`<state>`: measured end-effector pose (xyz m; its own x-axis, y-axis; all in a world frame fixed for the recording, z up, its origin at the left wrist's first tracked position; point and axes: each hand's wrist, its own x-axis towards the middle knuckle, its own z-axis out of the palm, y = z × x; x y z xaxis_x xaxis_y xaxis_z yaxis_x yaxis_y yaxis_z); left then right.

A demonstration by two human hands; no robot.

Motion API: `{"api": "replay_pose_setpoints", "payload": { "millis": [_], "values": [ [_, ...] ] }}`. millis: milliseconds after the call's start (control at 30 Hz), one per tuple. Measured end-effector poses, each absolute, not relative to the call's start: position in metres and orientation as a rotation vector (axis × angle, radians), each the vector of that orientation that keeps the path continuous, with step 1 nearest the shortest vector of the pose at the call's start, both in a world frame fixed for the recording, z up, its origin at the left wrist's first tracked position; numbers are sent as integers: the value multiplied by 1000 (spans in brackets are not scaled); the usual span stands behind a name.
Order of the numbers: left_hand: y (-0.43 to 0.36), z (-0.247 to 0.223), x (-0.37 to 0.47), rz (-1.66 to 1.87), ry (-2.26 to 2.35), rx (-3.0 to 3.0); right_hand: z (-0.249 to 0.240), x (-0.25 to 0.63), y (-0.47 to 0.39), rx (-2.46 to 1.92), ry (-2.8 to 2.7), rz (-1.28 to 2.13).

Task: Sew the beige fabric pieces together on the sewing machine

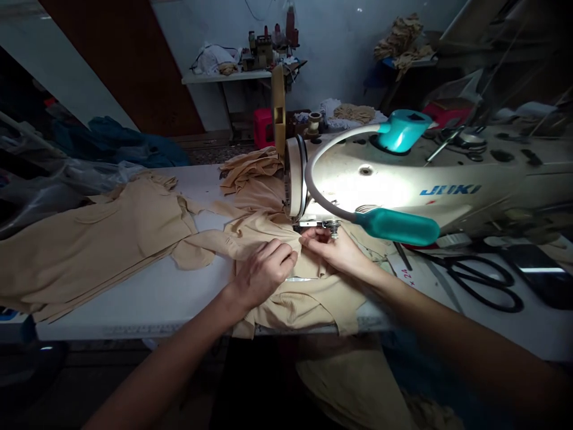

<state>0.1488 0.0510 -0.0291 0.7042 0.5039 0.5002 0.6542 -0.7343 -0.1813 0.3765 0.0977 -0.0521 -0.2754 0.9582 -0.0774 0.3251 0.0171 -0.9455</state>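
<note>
A beige garment [295, 298] lies bunched on the table under the head of a JUKI sewing machine [385, 179]. My left hand [268, 269] is closed on its fabric, just left of the needle area. Close by on the right, my right hand [329, 248] pinches the same cloth near the presser foot, its fingertips almost meeting the left hand's. The needle itself is hidden behind the machine head and my fingers. A teal gooseneck lamp [398, 226] curves in front of the machine and lights it.
Stacked beige fabric pieces [129, 221] spread over the left of the white table [134, 298]. More beige cloth [255, 167] is heaped behind the machine head. Black-handled scissors [487, 280] and a dark phone-like object [541, 272] lie at the right. Another machine [264, 51] stands by the wall.
</note>
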Motion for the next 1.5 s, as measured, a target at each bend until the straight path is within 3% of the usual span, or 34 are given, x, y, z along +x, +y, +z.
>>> {"api": "replay_pose_setpoints", "payload": {
  "millis": [233, 733, 900, 1500],
  "values": [
    [58, -34, 151, -224, -880, -2719, -50, 385, 99, -1325, -1785, 1016],
    [55, -43, 142, -339, -841, -2761, -34, 388, 98, -1383, -1788, 1146],
    [52, -37, 146, -203, -778, -2768, -40, 390, 100, -1320, -1814, 1184],
    [47, -34, 148, -111, -810, -2756, -52, 387, 101, -1336, -1865, 1035]
  ]
}}
